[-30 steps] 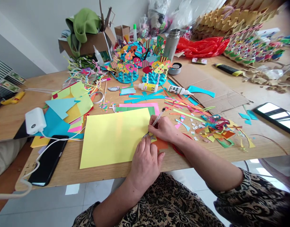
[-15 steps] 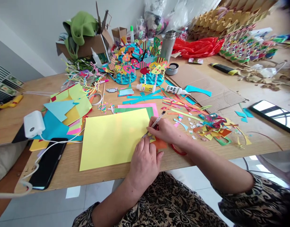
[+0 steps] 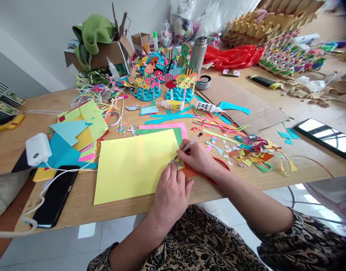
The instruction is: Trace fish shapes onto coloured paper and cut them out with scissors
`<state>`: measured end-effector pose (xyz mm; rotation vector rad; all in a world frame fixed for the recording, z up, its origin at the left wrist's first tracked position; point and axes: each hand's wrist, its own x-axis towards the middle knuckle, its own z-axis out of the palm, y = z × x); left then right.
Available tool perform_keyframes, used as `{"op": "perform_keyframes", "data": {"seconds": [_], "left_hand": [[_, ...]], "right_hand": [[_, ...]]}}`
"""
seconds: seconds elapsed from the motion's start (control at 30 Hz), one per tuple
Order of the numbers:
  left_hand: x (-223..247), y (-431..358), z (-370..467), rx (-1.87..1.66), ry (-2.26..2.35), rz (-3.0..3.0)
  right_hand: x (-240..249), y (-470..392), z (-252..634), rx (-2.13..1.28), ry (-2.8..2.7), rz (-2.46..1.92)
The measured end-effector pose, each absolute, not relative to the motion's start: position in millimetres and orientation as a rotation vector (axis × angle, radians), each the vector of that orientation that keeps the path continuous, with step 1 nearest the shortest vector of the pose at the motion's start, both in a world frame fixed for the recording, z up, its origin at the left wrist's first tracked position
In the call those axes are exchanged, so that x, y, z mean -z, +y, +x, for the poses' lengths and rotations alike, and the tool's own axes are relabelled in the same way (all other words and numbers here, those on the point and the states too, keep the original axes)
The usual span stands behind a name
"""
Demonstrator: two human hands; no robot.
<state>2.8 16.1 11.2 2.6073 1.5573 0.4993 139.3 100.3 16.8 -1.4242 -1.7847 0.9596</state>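
Observation:
A yellow paper sheet (image 3: 133, 165) lies in front of me on the wooden table. My left hand (image 3: 173, 190) rests over its right edge, fingertips pressing down a small grey cutout (image 3: 179, 164) that the fingers partly cover. Between thumb and fingers, my right hand (image 3: 197, 156) grips a slim pen (image 3: 191, 142) with a clear barrel, slanted, its tip at the cutout by my left fingertips. Beneath the right wrist is a red handle loop (image 3: 225, 162), mostly covered. Orange paper (image 3: 191, 173) shows under the hands.
Paper scraps (image 3: 252, 150) and a phone (image 3: 326, 137) are on the right. Two glue bottles (image 3: 173, 105) lie beyond the sheet, before paper fish decorations (image 3: 153, 83). On the left are coloured papers (image 3: 68, 131), a white charger (image 3: 38, 148) with cable and a black phone (image 3: 55, 199).
My right hand has tilted the pen lower, and its tip has shifted slightly left beside the cutout. More of the red loop shows. My left hand stays nearly in place.

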Motion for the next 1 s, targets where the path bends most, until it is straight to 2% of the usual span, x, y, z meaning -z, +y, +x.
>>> {"op": "perform_keyframes", "data": {"seconds": [1.0], "left_hand": [[-13.1, 28.6, -2.0, -0.554, 1.529, 2.589]], "right_hand": [[-25.3, 95.4, 139.1, -0.911, -1.844, -1.513]]}}
